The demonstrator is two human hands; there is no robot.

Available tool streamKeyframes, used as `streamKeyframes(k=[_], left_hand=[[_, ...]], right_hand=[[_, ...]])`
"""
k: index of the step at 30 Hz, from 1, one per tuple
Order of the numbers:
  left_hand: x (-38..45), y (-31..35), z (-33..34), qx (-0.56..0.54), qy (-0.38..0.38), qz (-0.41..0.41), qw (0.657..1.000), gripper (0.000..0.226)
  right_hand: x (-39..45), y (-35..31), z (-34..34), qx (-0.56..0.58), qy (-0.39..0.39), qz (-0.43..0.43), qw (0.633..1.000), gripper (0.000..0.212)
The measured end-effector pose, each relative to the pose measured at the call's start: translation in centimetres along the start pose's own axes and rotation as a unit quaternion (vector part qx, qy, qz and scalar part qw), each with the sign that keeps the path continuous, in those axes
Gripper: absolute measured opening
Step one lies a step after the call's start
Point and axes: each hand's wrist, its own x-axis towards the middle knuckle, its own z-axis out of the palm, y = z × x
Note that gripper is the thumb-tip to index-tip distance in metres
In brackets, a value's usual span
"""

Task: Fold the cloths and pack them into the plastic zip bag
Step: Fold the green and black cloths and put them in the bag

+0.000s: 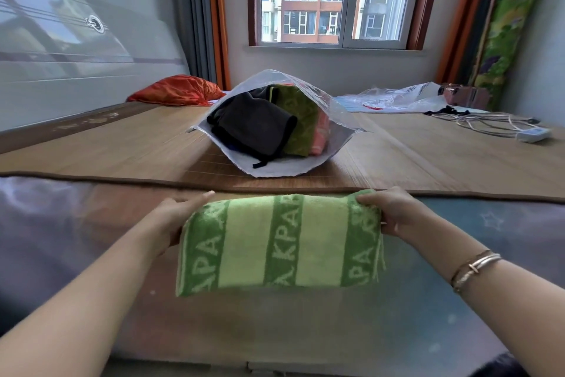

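Hands, left hand (pixel 171 223) and right hand (pixel 394 214), grip opposite ends of the folded green towel (pixel 281 245), fingers curled over its far edge, keeping it flat for insertion into the open-mouthed zip bag (pixel 333 107).

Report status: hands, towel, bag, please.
Both hands, left and right, grip folded towel. Bag open, cloths inside. Path clear.

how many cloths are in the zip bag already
3 visible in the zip bag: dark cloth left, olive cloth middle, pink cloth right. More may be hidden beneath.
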Motion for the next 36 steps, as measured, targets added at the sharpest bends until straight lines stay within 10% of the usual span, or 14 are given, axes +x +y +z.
streamKeyframes(k=[12, 27, 36], left_hand=[[-0.7, 3.0, -0.7, -0.114, -0.015, 0.176, 0.978, 0.022], [2.4, -0.5, 1.6, 0.138, 0.049, 0.051, 0.988, 0.059], [0.3, 0.4, 2.6, 0.114, 0.057, 0.156, 0.979, 0.017]], right_hand=[[0.0, -2.5, -1.9, 0.047, 0.005, -0.167, 0.985, 0.027], [2.6, -0.4, 0.0, -0.386, 0.073, -0.044, 0.919, 0.095], [1.1, -0.5, 1.3, -0.451, 0.111, -0.141, 0.874, 0.057]])
